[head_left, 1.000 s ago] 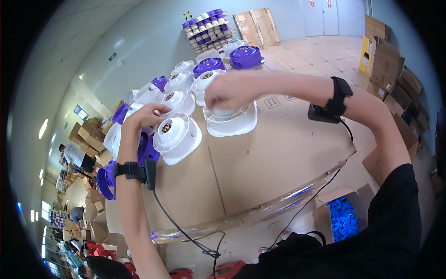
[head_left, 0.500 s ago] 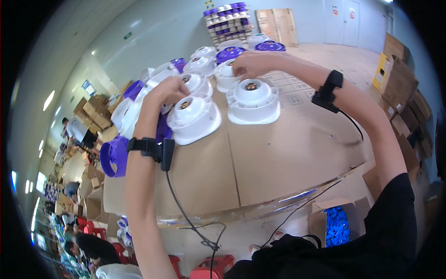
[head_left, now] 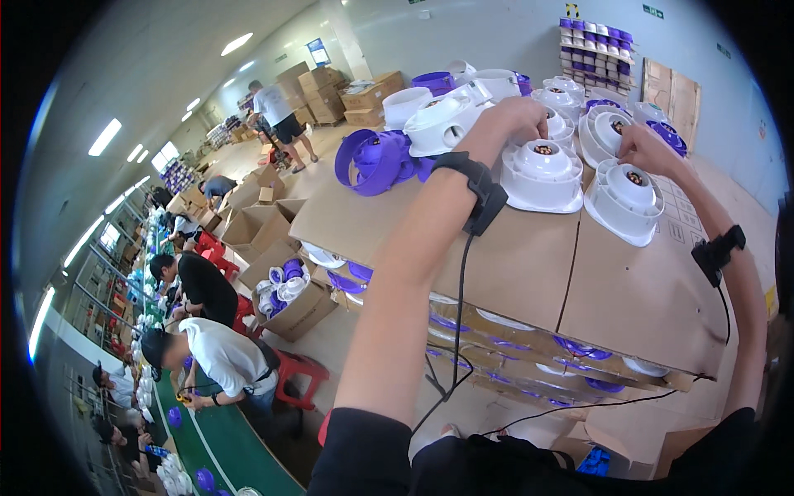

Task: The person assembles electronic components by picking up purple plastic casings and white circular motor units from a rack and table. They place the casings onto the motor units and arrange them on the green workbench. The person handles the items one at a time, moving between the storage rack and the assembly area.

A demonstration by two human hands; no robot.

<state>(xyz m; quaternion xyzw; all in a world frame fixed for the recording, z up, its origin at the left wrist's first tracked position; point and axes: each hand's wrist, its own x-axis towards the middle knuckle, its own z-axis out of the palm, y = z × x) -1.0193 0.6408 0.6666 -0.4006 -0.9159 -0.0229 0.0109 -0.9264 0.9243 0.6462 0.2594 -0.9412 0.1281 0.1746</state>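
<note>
Two bare hands reach in among white plastic domed housings standing on a brown cardboard sheet [head_left: 504, 269] that tops a layered stack. Take the front-right white housing [head_left: 624, 202] as the landmark: it stands upright, its domed top marked by a small round opening with dark and coppery bits inside.

The right hand [head_left: 649, 150] is just behind the landmark, fingers curled against a rear white housing [head_left: 597, 139]; whether the grip has closed on it, I cannot tell. The left hand [head_left: 527, 120] is behind and left of the landmark, fingers bent down beside a middle white housing [head_left: 559, 126]. Its fingertips are hidden, so that grip's state cannot be told either. A front-left white housing [head_left: 542, 178] stands just left of the landmark, below the left hand. Each wrist wears a black strap with a small box.

Well left of the landmark are a white housing with a round side hole [head_left: 440, 128] and a purple ring-shaped housing [head_left: 368, 163]. Behind and right of it sits a purple domed housing [head_left: 667, 137]. Farther left, beyond the sheet, are a carton of white and purple parts [head_left: 310, 312], a red stool [head_left: 299, 374] and a green conveyor belt [head_left: 240, 450], where people work.
</note>
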